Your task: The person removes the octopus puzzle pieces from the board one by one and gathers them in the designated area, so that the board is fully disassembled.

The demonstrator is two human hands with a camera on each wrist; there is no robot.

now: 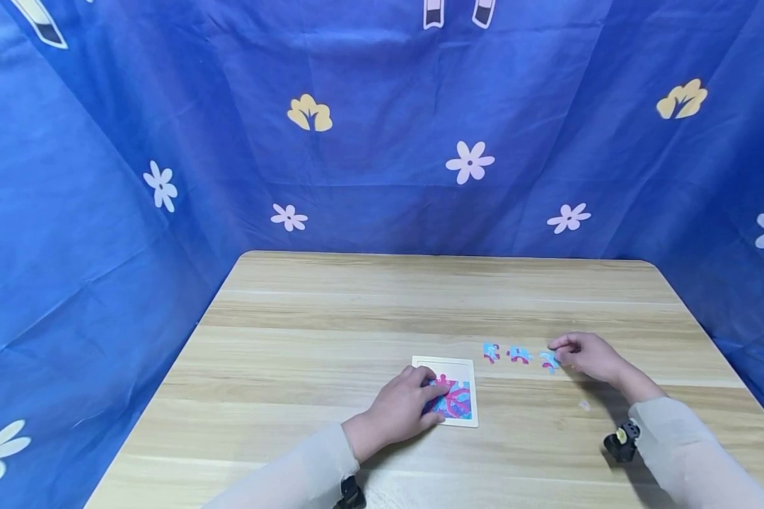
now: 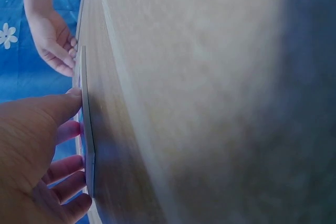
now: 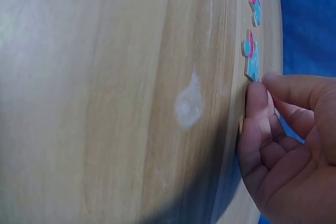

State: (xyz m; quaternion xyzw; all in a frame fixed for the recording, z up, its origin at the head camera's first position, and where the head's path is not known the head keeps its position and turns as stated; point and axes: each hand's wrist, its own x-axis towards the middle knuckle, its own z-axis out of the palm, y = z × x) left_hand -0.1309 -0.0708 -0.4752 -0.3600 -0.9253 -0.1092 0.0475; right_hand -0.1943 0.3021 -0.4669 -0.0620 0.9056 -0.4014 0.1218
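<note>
A square jigsaw tray (image 1: 475, 406) with a pale rim lies on the table, its lower part filled with blue, pink and purple pieces (image 1: 457, 401). My left hand (image 1: 402, 404) rests over its left side, fingers spread across the pieces and thumb near the bottom rim. To the right of the tray, loose jigsaw pieces lie in a row: a left one (image 1: 490, 352), a middle one (image 1: 518, 354) and a right one (image 1: 549, 360). My right hand (image 1: 587, 355) pinches the end of the right piece (image 3: 252, 64) between thumb and index finger; the other fingers are curled.
The wooden table (image 1: 331, 297) has rounded far corners. Blue cloth (image 1: 382, 127) with flower prints hangs behind it and at both sides. A pale smudge (image 3: 188, 106) marks the tabletop close to my right hand. Black devices (image 1: 622, 442) are strapped at both wrists.
</note>
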